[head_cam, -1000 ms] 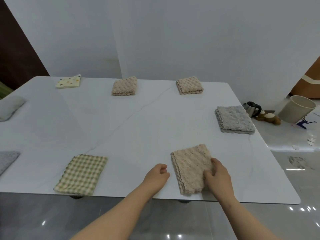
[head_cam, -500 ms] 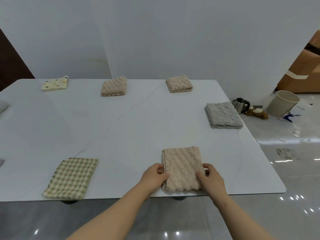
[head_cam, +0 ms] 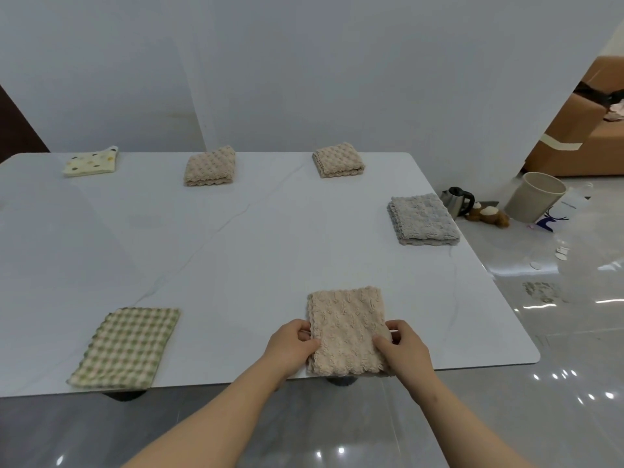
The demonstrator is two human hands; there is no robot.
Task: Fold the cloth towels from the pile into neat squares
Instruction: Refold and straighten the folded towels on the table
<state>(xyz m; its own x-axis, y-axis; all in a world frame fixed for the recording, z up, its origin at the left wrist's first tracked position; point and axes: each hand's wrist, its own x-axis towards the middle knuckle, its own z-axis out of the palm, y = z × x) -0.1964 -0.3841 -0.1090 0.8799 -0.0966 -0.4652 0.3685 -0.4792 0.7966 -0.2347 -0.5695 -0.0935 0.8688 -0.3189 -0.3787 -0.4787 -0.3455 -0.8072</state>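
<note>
At the table [head_cam: 236, 251] edge, left hand [head_cam: 291, 344] and right hand [head_cam: 403, 346] pinch the towel's [head_cam: 347, 329] sides, thumbs on top, probably to square it.

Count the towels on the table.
6: yellow towel far left; far-middle beige towel; far-right beige towel; grey towel right edge; checked towel near left; near beige towel in left hand and right hand. Table cropped at left; more may hide.

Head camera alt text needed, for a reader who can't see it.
A person's left hand and right hand pinch the side edges of a folded beige towel at the near edge of a white table. Other folded towels lie apart on it, including a checked towel and a grey towel.
</note>
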